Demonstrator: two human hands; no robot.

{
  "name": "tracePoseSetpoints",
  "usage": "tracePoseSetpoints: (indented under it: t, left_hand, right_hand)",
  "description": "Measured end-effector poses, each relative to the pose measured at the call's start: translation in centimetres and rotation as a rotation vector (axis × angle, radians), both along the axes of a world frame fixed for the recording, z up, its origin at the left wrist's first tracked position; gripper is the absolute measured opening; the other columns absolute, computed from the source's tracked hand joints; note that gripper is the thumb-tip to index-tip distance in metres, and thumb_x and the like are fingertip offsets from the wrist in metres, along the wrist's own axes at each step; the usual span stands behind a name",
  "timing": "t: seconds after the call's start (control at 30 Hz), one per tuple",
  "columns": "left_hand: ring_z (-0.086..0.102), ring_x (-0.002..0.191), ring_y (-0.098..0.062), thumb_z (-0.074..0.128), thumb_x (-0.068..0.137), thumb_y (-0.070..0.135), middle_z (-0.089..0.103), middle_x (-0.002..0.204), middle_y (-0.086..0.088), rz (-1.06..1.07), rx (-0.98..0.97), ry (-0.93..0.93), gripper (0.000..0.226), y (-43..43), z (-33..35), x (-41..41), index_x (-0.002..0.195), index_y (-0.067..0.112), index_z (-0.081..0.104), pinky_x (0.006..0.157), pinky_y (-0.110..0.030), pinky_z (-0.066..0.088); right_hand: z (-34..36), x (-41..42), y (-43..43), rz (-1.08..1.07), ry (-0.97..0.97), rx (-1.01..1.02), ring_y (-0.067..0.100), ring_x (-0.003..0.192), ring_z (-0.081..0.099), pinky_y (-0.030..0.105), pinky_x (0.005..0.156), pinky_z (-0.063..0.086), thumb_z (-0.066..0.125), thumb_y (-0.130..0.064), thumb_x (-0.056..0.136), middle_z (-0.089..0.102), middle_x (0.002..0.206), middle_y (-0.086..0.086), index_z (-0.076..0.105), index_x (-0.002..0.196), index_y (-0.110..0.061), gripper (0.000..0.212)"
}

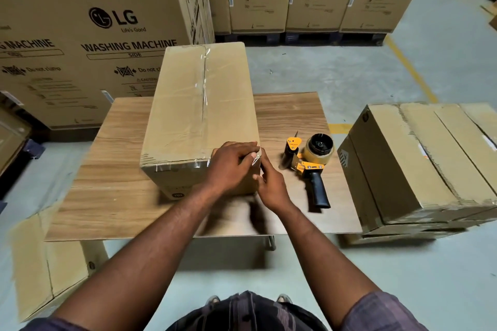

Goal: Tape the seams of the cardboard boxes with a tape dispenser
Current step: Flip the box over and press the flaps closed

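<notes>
the brown cardboard box [199, 115] stands on the wood-grain table [121, 196], clear tape [204, 80] on its top seam. the left hand [234, 166] lies flat over its near right corner, likely smoothing tape; the right hand [271, 185] touches beside it, grip unclear. the yellow-and-black tape dispenser [309, 164] lies aside, unheld.

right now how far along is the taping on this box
Done: clear tape covers the top seam of the box. In hand: the left hand and right hand press tape at its near right corner, the tape dispenser lying aside. Left: that corner; hidden seams unknown.
</notes>
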State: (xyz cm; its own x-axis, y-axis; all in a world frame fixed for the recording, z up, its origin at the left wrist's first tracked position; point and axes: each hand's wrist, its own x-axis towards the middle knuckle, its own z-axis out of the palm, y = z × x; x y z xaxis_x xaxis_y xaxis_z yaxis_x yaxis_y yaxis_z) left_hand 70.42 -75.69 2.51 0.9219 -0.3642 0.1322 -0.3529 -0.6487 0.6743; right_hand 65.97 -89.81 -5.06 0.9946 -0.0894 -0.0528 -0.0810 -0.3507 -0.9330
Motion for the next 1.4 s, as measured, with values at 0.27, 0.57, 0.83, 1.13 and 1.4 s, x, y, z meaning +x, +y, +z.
tracePoseSetpoints:
  t: [0.27,0.57,0.83,1.13,1.4]
  left_hand:
    - [0.059,0.109,-0.018,0.07,0.091,0.03,0.066,0.129,0.015,-0.101,0.128,-0.223,0.032,1.1,-1.6,0.9,0.124,0.032,0.071,0.092,-0.043,0.048]
    - [0.053,0.114,-0.021,0.08,0.075,0.004,0.062,0.136,0.006,-0.148,0.205,-0.466,0.063,1.6,-3.1,-0.1,0.134,0.02,0.064,0.089,-0.038,0.041]
    - [0.057,0.111,-0.021,0.076,0.085,0.032,0.067,0.124,0.004,-0.029,0.07,-0.403,0.041,2.4,-2.6,0.0,0.124,0.02,0.069,0.092,-0.039,0.047]
    - [0.057,0.096,-0.023,0.081,0.08,0.033,0.06,0.107,0.005,0.02,0.31,-0.43,0.039,5.6,-1.7,0.1,0.117,0.032,0.066,0.08,-0.038,0.041]
    - [0.055,0.099,-0.021,0.072,0.086,0.047,0.061,0.107,0.007,0.062,0.278,-0.36,0.028,5.4,-0.9,0.2,0.111,0.034,0.066,0.081,-0.038,0.04]
  right_hand:
    - [4.4,1.1,-1.9,-0.009,-0.117,0.16,0.003,0.145,0.037,0.017,0.117,0.031,0.052,-0.022,0.107,0.042,0.156,-0.007,0.044,0.152,-0.015,0.046]
    - [3.5,1.4,-1.6,0.147,-0.304,-0.272,0.01,0.15,0.028,0.01,0.117,0.022,0.05,0.004,0.102,0.032,0.163,0.006,0.037,0.156,-0.011,0.058]
    - [4.0,0.9,-3.0,0.226,-0.378,-0.384,0.014,0.151,0.029,0.02,0.122,0.024,0.061,-0.007,0.1,0.034,0.162,0.003,0.044,0.153,-0.009,0.056]
    - [3.3,1.3,-2.5,0.291,-0.393,-0.567,0.027,0.154,0.021,0.036,0.12,0.032,0.051,0.022,0.083,0.032,0.164,0.007,0.042,0.154,-0.007,0.077]
    - [4.9,2.5,0.2,0.27,-0.411,-0.658,0.036,0.145,0.041,0.058,0.12,0.027,0.057,-0.02,0.103,0.053,0.15,0.013,0.059,0.139,-0.004,0.04]
